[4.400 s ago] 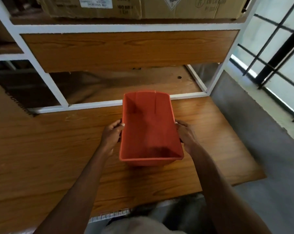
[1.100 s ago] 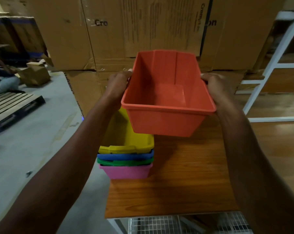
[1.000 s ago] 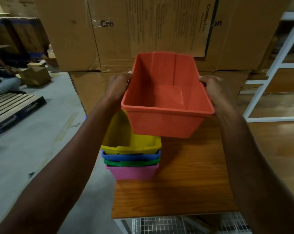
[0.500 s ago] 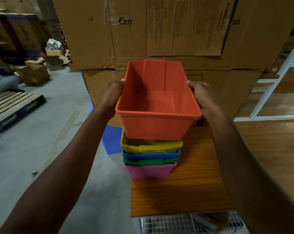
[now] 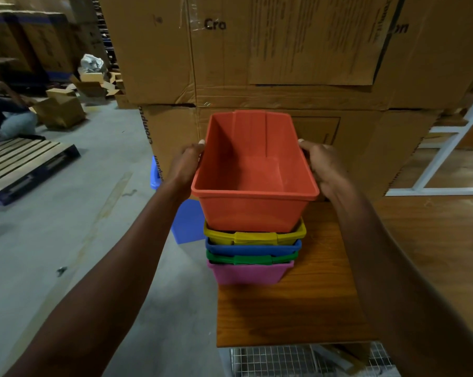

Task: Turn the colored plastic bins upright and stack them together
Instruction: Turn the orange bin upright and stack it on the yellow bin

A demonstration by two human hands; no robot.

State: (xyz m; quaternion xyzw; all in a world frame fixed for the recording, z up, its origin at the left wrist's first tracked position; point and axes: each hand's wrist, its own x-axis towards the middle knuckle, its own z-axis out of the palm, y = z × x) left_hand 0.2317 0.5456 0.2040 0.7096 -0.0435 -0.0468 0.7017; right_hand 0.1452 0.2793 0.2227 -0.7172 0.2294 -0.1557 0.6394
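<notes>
An upright orange bin [image 5: 253, 210] is held over a nested stack, its base dipping into the yellow bin [image 5: 254, 236] on top. Below the yellow one sit a blue bin [image 5: 253, 248], a green bin [image 5: 253, 259] and a pink bin [image 5: 249, 273] at the bottom. My left hand [image 5: 185, 165] grips the orange bin's left rim. My right hand [image 5: 322, 165] grips its right rim. The stack stands at the left end of a wooden table [image 5: 292, 314].
Large cardboard boxes [image 5: 284, 50] stand right behind the stack. A blue object [image 5: 186, 224] lies on the concrete floor left of the table. Further left are a wooden pallet [image 5: 20, 164], loose small boxes [image 5: 61, 110] and a seated person [image 5: 4, 115]. A white shelf frame [image 5: 447, 156] is at right.
Both hands carried the orange bin from the shelf side to the left, centred it over the stack, and lowered it until its base entered the yellow bin.
</notes>
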